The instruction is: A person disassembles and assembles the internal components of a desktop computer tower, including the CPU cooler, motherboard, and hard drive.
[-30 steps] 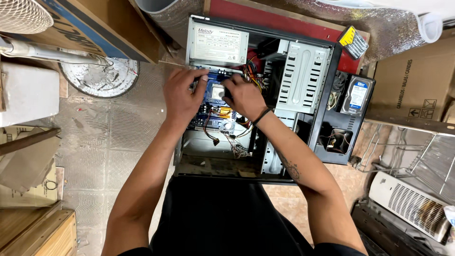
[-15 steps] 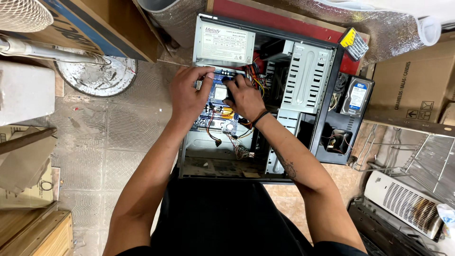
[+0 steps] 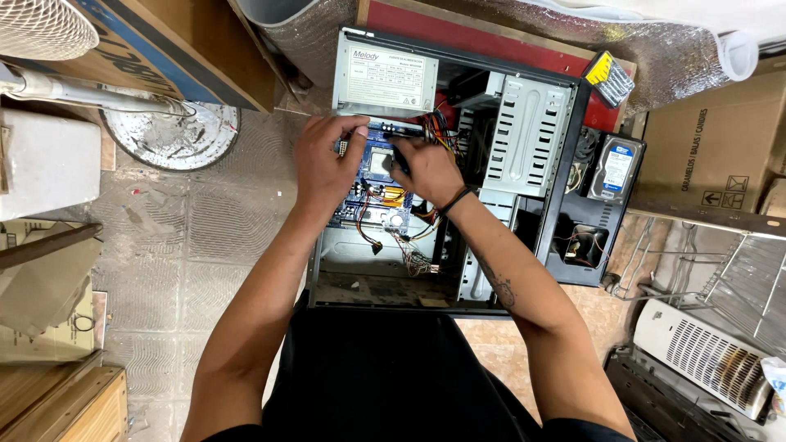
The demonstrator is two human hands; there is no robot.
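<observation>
Both hands are inside the open computer case point(image 3: 458, 188), and each grip is curled down onto the blue motherboard point(image 3: 372, 196). Left hand point(image 3: 323, 164) has its fingers bent, the tips pressing at the board's upper edge just below the grey power supply point(image 3: 385, 78); I cannot tell whether anything is pinched between them. Right hand point(image 3: 426, 168), with a dark band at the wrist, lies just beside it, fingers folded over the middle of the board, and what they close on, if anything, is hidden under the knuckles.

Relative to the case: the board sits flat on its floor, long axis running from the person towards the power supply. A pale square part point(image 3: 381, 161), probably the processor socket, shows in the gap between the two hands, touching neither as far as the view allows, slightly nearer the right hand. Below the hands, nearer the person, orange and mixed wires point(image 3: 397, 225) trail across the board.

To the right inside the case stands a perforated metal drive cage point(image 3: 528, 135). Just outside the case's right wall lies a hard drive point(image 3: 616, 168), and beyond its far right corner a yellow-handled bit set point(image 3: 607, 78). Well to the left on the tiled floor point(image 3: 188, 245) rests a round fan base point(image 3: 172, 135).
</observation>
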